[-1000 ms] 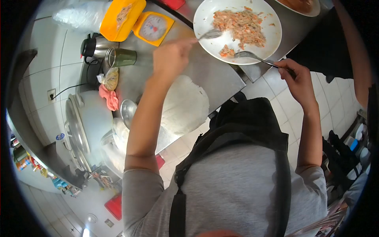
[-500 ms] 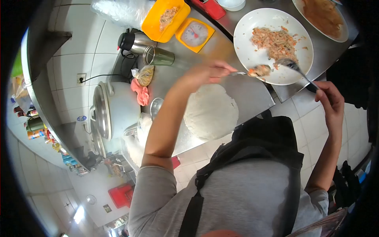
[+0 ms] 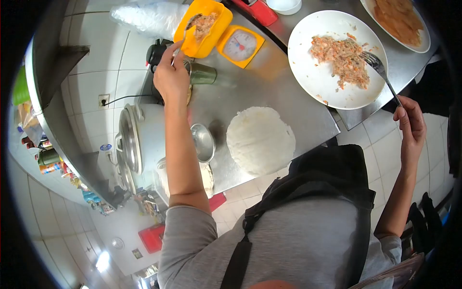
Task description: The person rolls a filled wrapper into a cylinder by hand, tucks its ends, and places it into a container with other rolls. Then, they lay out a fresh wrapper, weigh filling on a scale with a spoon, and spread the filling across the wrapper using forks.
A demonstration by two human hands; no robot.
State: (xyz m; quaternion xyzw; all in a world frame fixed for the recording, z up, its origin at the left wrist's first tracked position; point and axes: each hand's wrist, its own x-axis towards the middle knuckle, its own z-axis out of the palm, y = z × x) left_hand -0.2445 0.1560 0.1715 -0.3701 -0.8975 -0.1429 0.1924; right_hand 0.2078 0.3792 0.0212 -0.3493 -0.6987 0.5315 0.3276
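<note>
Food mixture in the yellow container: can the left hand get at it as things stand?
Likely yes: the left hand holds a spoon right by the food mixture, and the yellow container is open, with nothing visible blocking.

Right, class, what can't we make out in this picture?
- Head view: the exact reading on the yellow scale; the dial is too small.
- Head view: the body of the black-lidded flask; mostly hidden behind the left hand.
- Head view: the far side of the plate of brown food; cut off by the top edge.
</note>
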